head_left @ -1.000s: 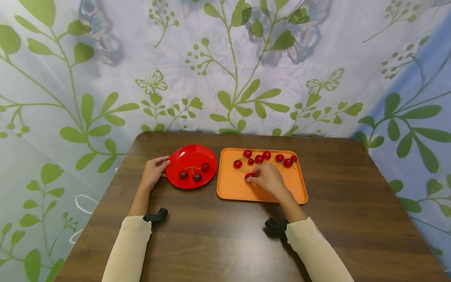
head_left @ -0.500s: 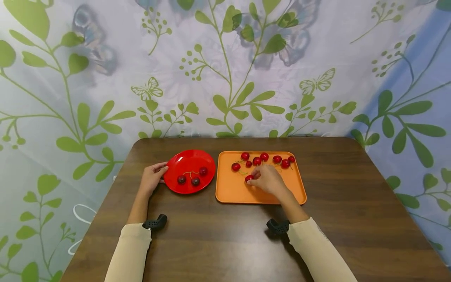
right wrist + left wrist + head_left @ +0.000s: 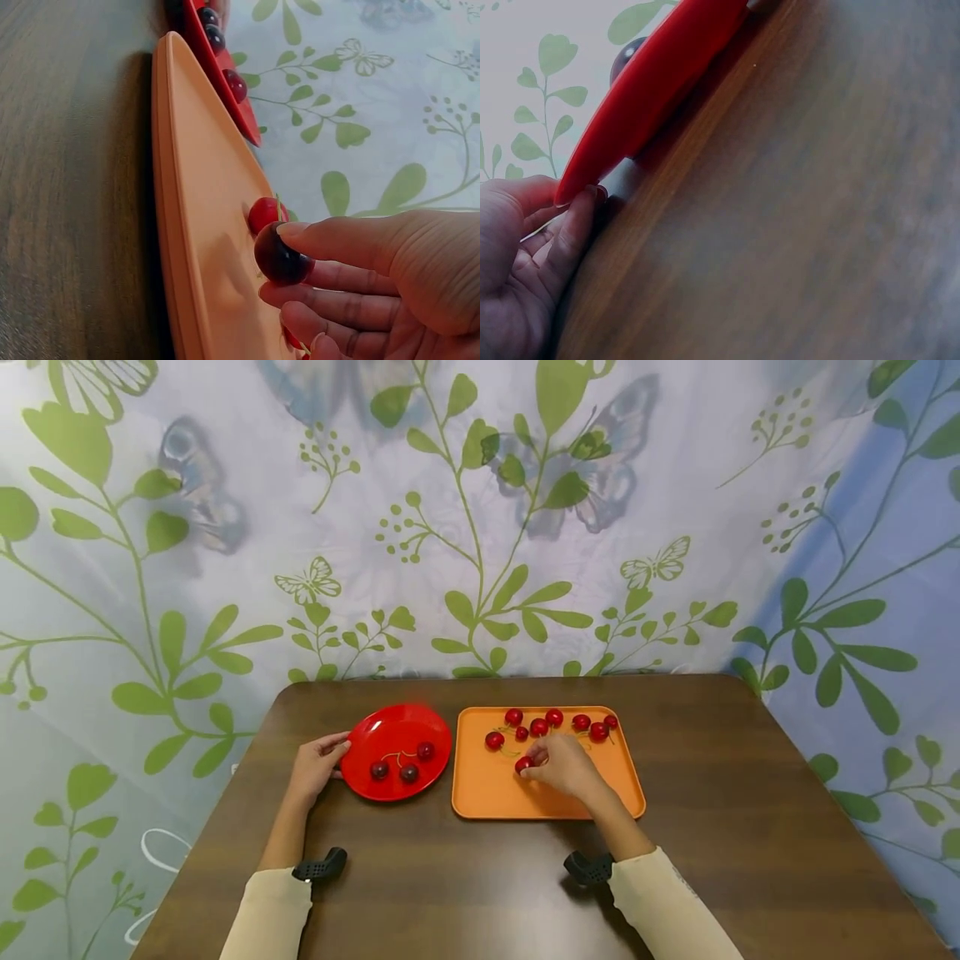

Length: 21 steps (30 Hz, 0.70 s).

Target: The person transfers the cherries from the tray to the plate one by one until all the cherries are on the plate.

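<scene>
My left hand (image 3: 315, 768) pinches the left rim of a round red plate (image 3: 382, 727), thumb above and fingers below, as the left wrist view shows. Three dark cherries with stems lie on that plate, one of them a cherry (image 3: 408, 772) near its front. Over an orange tray (image 3: 487, 797), my right hand (image 3: 566, 767) pinches a dark red cherry (image 3: 279, 255) between thumb and fingers. Several brighter red cherries lie along the back of the tray, among them a cherry (image 3: 494, 740) left of the hand. The right hand hides part of the tray's middle.
Plate and tray sit side by side with a narrow gap on a brown wooden table (image 3: 420, 893). A patterned cloth (image 3: 420, 635) with green leaves hangs right behind the table's back edge. A black wrist mount (image 3: 588, 868) sits at each cuff.
The head view has tilted up, so everything sits lower in it. Both hands keep their holds on the plate and the cherry, with little movement.
</scene>
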Motion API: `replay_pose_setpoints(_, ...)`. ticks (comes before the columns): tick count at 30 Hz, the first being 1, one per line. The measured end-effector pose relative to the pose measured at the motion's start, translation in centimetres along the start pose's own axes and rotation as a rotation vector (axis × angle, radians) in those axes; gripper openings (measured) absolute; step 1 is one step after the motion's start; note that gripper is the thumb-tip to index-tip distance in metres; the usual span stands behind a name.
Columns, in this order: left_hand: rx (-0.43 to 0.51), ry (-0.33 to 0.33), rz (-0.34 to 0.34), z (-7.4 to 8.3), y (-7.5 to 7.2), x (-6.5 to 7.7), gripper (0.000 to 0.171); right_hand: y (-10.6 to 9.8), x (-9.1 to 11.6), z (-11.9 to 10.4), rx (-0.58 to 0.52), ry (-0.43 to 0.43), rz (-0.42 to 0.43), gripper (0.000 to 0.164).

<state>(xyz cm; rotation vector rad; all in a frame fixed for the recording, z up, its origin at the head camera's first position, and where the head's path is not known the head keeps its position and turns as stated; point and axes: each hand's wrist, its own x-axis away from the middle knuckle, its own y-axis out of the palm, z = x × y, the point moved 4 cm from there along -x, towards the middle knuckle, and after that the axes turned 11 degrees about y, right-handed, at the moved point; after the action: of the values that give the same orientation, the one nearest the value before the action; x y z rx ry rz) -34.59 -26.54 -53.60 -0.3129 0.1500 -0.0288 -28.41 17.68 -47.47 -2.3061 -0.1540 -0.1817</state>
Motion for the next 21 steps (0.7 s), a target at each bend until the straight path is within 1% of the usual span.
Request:
replay_pose_setpoints(2, 0.004, -0.008, 0.003, -0.3, -0.1, 0.3, 0.041, 0.2, 0.1, 0.1, -0.002, -0.005, 0.005, 0.020)
replay_pose_setpoints(4, 0.023, -0.010, -0.005, -0.1, -0.1, 0.5, 0.042, 0.1, 0.2, 0.1, 0.005, -0.009, 0.017, 0.019)
replay_pose_setpoints(7, 0.053, -0.014, -0.014, 0.8, -0.1, 0.7, 0.041, 0.0, 0.3, 0.0, 0.009, -0.004, 0.032, 0.020)
replay_pose_setpoints(11, 0.064, -0.013, -0.028, 1.8, 0.1, 1.1, 0.040, -0.1, 0.6, 0.0, -0.004, 0.003, 0.028, 0.020)
replay_pose_setpoints(13, 0.055, -0.023, -0.026, 1.5, 0.1, 1.1, 0.040, -0.2, 0.7, -0.1, -0.013, -0.001, 0.025, 0.019)
replay_pose_setpoints(18, 0.029, -0.044, 0.001, -0.2, 0.0, 0.7, 0.043, -0.5, 1.0, -0.5, -0.022, -0.028, 0.039, 0.017)
replay_pose_setpoints(21, 0.031, -0.037, 0.006, -0.2, -0.1, 0.6, 0.043, -0.5, 1.0, -0.7, -0.030, -0.031, 0.043, 0.017)
